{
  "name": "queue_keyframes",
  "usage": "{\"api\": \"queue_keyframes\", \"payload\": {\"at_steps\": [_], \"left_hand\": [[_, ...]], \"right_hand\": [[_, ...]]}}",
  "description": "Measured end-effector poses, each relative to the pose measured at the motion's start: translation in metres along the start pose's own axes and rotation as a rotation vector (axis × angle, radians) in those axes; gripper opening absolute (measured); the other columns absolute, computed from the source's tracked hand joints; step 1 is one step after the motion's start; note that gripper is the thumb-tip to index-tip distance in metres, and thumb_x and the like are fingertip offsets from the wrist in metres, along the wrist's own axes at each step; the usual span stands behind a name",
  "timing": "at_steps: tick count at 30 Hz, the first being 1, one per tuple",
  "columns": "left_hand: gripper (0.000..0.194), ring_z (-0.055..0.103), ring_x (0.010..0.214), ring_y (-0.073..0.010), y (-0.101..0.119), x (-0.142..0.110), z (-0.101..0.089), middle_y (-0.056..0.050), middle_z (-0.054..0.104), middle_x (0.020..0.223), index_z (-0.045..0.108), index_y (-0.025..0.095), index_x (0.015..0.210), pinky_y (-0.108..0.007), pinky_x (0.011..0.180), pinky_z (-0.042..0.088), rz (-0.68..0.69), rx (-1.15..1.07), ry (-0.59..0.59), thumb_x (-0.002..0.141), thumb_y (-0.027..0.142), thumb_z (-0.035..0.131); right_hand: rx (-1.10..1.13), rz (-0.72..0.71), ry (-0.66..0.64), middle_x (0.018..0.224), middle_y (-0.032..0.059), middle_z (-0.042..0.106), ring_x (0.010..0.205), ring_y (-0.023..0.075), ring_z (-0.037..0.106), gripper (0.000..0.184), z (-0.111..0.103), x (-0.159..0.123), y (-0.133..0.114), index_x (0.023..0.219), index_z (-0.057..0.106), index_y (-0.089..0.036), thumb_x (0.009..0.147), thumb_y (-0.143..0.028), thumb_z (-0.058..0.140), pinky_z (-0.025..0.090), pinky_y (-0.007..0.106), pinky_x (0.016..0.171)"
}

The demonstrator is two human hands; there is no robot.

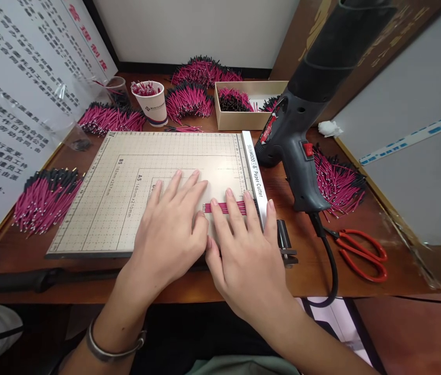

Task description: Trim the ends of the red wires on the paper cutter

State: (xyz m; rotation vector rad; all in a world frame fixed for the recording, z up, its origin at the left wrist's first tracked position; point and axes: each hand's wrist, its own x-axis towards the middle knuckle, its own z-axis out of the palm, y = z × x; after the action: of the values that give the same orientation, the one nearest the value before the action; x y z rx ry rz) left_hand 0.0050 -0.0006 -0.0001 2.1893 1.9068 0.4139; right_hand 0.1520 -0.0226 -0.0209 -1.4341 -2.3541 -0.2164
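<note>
You are pressing both open hands, left hand (169,229) and right hand (249,250), flat on the pink wires (224,207); keep them butted against the paper cutter (146,187) rail.

We note a brown wooden worktop (361,284) set in a corner. Back wall (189,28) is plain white with a dark strip along its base. At left leans a white notice board (13,88) printed with Chinese text. At right stands a grey panel (419,172) bearing blue-marked tape. Light is even.
</note>
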Motion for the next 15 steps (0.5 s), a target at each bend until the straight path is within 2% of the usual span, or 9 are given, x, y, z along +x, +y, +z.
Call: {"api": "queue_keyframes", "payload": {"at_steps": [15], "left_hand": [[0.057, 0.032, 0.155, -0.032, -0.0013, -0.0003, 0.0028, -0.004, 0.045, 0.161, 0.055, 0.016, 0.149, -0.064, 0.126, 0.026, 0.01, -0.011, 0.045, 0.1, 0.023, 0.026]], "right_hand": [[-0.008, -0.008, -0.013, 0.152, 0.0163, 0.054, 0.139, 0.0442, 0.053, 0.051, -0.0004, -0.0004, 0.0012, 0.142, 0.064, -0.013, 0.107, -0.033, 0.034, 0.038, 0.068, 0.114]]}}
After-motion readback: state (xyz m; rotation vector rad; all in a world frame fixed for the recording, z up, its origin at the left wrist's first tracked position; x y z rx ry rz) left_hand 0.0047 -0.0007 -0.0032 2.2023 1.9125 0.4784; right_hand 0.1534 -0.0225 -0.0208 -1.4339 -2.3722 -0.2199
